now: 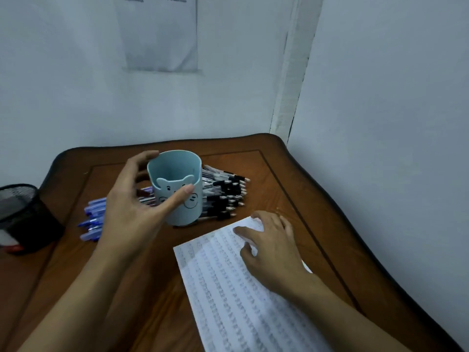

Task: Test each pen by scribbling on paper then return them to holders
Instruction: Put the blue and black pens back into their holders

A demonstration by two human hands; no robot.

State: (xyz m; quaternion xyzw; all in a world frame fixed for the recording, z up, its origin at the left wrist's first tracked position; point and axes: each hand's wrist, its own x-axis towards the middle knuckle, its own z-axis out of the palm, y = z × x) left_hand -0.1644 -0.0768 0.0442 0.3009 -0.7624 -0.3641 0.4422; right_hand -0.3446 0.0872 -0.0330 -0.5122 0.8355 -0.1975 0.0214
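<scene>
early stage: left hand (132,207) grips the empty blue holder (177,191), right hand (271,247) lies flat on scribbled paper (228,288); pens (225,194) lie unsorted on the table (291,179).

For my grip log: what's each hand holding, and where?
The left hand grips the light blue bear-face pen holder round its upper wall. The right hand only rests on the printed white paper sheet.

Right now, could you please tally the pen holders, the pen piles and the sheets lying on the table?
Pen holders: 2, blue cup and black mesh holder.
Pen piles: 2, black pens and blue pens.
Sheets: 1, the marked paper.
Total: 5.
</scene>
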